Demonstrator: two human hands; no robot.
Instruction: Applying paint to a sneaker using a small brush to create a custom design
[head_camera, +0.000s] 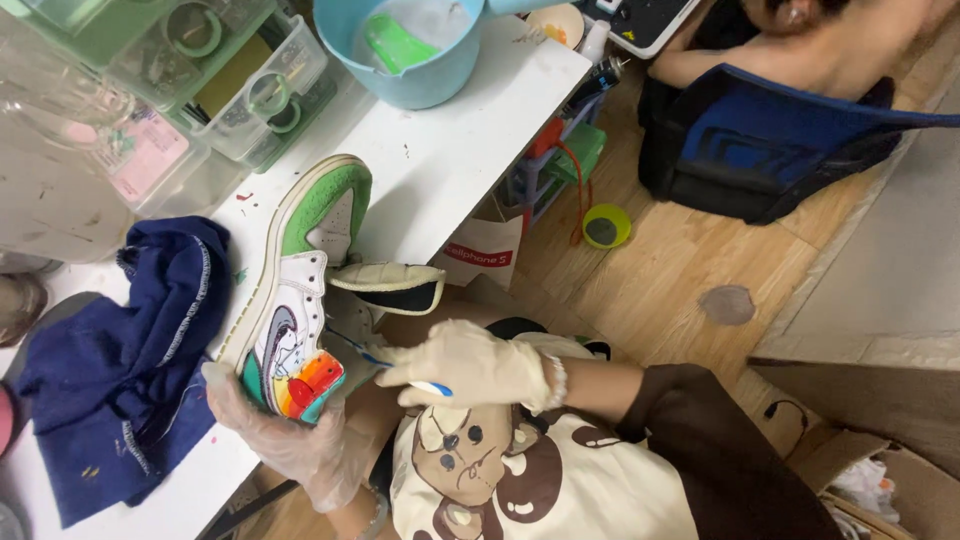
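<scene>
Gloved in thin clear plastic, the left hand (290, 440) is clamped from below around the heel end of a sneaker (300, 290), which is held tilted over the front edge of the white bench (440, 150). Its green toe points toward twelve o'clock and its rainbow-coloured heel toward six o'clock. At nine o'clock from the sneaker, a dark blue cloth (120, 370) is spread in a heap on the bench. Clear plastic boxes (230, 80) are stacked at eleven o'clock, and a light blue tub (400, 50) is seen at twelve o'clock near the bench's far edge. The sneaker's pale tongue (390, 287) is folded out toward three o'clock. Just beside the heel, the right hand (470, 365), in a cream glove, is closed around a blue and white brush (385, 362), whose tip is pressed against the shoe's inner side. At one o'clock, on the wooden floor (680, 270), a small round yellow-green lid (606, 227) is seen, and a blue and black bag (780, 140) lies at two o'clock.
</scene>
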